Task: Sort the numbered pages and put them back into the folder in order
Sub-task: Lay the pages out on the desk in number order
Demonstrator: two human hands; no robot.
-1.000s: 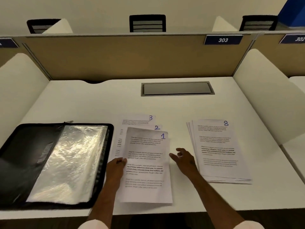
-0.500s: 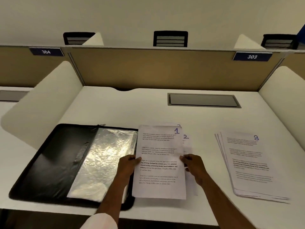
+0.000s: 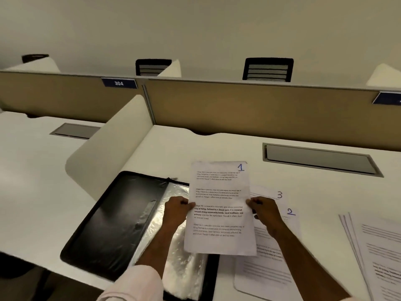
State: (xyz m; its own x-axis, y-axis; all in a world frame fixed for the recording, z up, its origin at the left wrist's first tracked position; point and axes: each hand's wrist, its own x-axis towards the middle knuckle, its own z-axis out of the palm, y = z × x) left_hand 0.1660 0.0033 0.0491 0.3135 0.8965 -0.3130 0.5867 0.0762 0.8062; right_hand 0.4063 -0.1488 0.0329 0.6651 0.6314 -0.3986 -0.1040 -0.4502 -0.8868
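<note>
Page 1 (image 3: 219,192) is lifted off the desk and held upright between both hands. My left hand (image 3: 175,210) pinches its left edge and my right hand (image 3: 263,210) pinches its right edge. Below it, the open black folder (image 3: 112,216) lies flat, its clear plastic sleeves (image 3: 173,235) on the right half. Page 2 (image 3: 271,266) and page 3 (image 3: 274,194) lie on the desk to the right, partly hidden by my right arm. The stack of other pages (image 3: 377,253) rests at the far right.
A white side divider (image 3: 108,144) stands just left of the folder. A tan back panel (image 3: 249,109) closes the far side, with a grey cable hatch (image 3: 319,159) set in the desk. Chairs show beyond the panel.
Page 1 has been lifted off pages 2 and 3 and carried left over the folder's right half. My right hand, open beside the page a second ago, now pinches its edge.
</note>
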